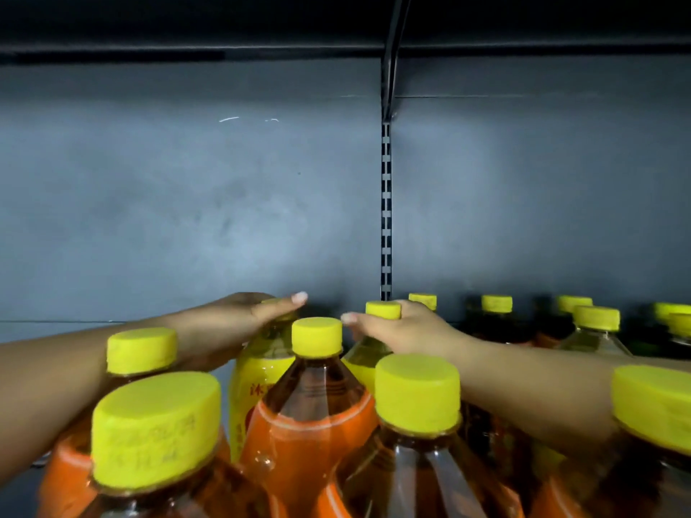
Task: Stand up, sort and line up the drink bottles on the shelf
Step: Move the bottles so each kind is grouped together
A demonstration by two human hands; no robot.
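Two yellow-label bottles stand at back, behind orange-label row. Left bottle (pixel 261 368) under left hand (pixel 232 323); right bottle (pixel 368 353) under right hand (pixel 404 330). Risk: push too hard and bottle tips, maybe knocks front bottle (pixel 318 390) between arms. Both arms reach far over front caps, hands wrapped on bottle tops, thumbs pointing in.

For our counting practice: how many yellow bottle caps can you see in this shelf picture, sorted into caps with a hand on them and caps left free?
Yellow caps with a hand on them: 2
Yellow caps left free: 11
Total: 13 caps
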